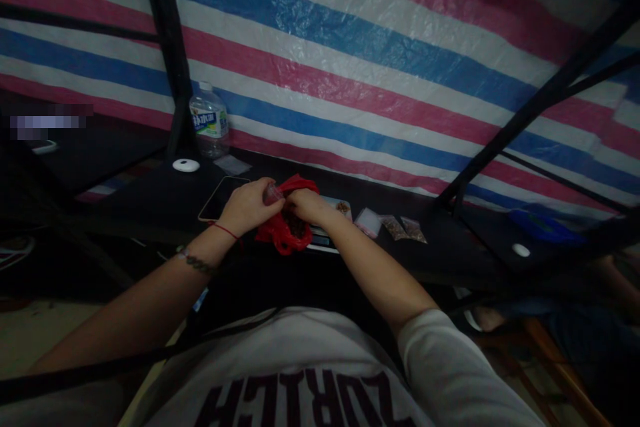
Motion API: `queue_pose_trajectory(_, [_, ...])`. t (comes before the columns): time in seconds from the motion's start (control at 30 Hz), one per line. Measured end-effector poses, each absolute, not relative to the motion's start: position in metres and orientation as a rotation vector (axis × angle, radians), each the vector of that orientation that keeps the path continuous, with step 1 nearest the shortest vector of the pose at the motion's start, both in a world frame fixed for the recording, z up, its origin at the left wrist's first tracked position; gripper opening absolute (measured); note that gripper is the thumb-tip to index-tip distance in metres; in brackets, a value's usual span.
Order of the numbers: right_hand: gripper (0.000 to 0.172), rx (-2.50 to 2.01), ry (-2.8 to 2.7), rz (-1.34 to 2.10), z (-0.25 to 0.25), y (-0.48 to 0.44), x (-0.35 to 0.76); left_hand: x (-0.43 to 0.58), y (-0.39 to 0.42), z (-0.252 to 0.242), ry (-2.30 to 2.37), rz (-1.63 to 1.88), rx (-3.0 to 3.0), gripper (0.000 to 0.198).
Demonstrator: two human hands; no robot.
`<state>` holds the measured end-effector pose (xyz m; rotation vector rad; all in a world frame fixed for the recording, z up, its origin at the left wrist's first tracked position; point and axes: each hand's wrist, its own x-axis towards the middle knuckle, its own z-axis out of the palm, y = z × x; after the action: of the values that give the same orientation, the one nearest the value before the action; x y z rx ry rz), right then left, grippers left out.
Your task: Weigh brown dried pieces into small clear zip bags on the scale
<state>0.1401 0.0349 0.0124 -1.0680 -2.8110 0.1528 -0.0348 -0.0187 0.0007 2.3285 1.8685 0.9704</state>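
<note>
1. Black tabletop (140, 197). Spilled contents could roll off its near edge, because the open bag sits close to that margin.
2. Red plastic bag (273, 230). Its limp walls could fold or tip if a hand drags the rim. It lies directly under the fingers of the 2 hands, mouth open between them.
3. Digital scale (323, 248). A lowered right forearm could jog it or press on it. It stands just right of the bag, partly covered by that arm.
4. Left hand (250, 203). Grasps a clear plastic item (273, 195) at the bag's mouth; a loose pinch could drop it inside.
5. Right hand (307, 205). Fingers reach into the bag's mouth; in this dim view, whether they grip anything cannot be told.
6. Smartphone (220, 197). Beside and partly beneath the left hand, whose wrist could nudge it.
7. Filled sachets (394, 228), 2 in number. Well right of the right hand; a sweeping elbow could scatter them.
8. Brown pieces (296, 223). Within the bag, below the right fingers; hurried lifting could shed some.
</note>
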Motion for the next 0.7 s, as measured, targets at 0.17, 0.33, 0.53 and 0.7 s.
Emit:
queue_pose_trajectory(0.17, [0.024,-0.967,-2.665,0.178,0.029,0.029,0.152,-0.033,-0.02,0.001,1.883,0.934,2.318,0.056])
queue_pose_trajectory(0.33, [0.021,-0.938,-2.585,0.187,0.038,0.026,0.164,-0.032,-0.02,0.001,1.874,0.915,2.333,0.054])
queue_pose_trajectory(0.53, [0.031,-1.062,-2.257,0.27,0.053,0.029,0.208,-0.033,-0.018,-0.002,1.874,0.945,2.338,0.056])
queue_pose_trajectory(0.7, [0.022,-1.139,-2.09,0.331,0.051,0.032,0.258,-0.032,-0.018,-0.003,1.855,0.93,2.361,0.055])
